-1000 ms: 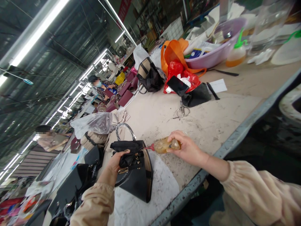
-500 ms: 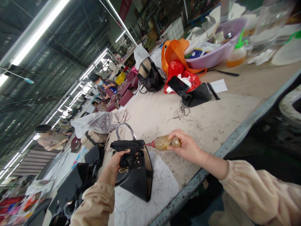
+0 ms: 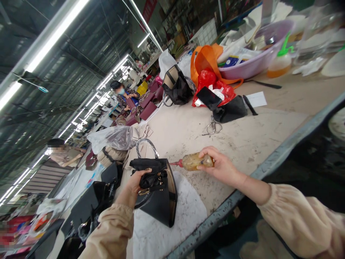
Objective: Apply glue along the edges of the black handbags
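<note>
A black handbag (image 3: 159, 205) with tan edging and wrapped handles lies tilted on a white sheet (image 3: 188, 208) near the table's front edge. My left hand (image 3: 136, 181) grips the bag's top by its folded black part and gold hardware. In my right hand (image 3: 215, 163) is a squeeze bottle (image 3: 192, 162) of yellowish liquid, held sideways. Its red nozzle points left, with the thin tip close to the bag's upper edge; whether it touches cannot be made out.
Scissors (image 3: 214, 127), a black phone (image 3: 208, 98), a red plastic bag (image 3: 206, 79) and a purple basin (image 3: 250, 68) lie farther back. More black bags (image 3: 83, 205) stand at the left. Two people work beyond, one in beige (image 3: 61, 156).
The bottle's tip has drawn back slightly from the bag's edge. The whole view has shifted a little, so the scene sits farther right. Both hands keep their holds.
</note>
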Tool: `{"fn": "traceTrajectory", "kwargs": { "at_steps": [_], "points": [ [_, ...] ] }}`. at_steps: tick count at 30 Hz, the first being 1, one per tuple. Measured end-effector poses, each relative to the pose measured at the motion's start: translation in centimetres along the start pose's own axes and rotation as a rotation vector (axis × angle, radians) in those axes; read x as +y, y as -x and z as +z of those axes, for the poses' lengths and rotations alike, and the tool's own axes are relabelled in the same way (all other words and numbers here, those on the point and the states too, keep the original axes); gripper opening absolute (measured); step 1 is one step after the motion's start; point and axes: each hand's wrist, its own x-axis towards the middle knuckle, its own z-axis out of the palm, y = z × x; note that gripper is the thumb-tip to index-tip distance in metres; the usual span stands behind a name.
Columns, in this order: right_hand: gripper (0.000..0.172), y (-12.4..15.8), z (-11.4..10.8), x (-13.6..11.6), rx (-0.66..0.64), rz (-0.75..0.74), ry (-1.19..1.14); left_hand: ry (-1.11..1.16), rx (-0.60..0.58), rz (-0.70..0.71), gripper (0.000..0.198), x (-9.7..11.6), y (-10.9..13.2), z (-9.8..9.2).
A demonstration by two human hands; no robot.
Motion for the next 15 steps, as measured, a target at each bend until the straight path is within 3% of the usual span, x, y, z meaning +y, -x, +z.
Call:
{"fn": "traceTrajectory", "kwargs": {
  "at_steps": [3,8,12,15],
  "points": [
    [0.025,-0.1,-0.8,-0.1,-0.033,0.115,-0.075,0.002,-0.016,0.01,0.015,0.0,0.2,-0.1],
    [0.041,-0.2,-2.2,-1.0,-0.138,0.403,-0.488,0.006,-0.044,0.032,0.017,0.1,0.6,0.3],
    [0.045,-0.2,-3.0,-1.4,-0.092,0.541,-0.759,0.041,-0.047,0.003,0.016,0.1,0.9,0.1],
    [0.05,-0.4,-3.4,-1.4,0.021,0.633,-0.883,0.069,-0.052,-0.008,0.016,0.0,1.2,-0.1]
  ]
}}
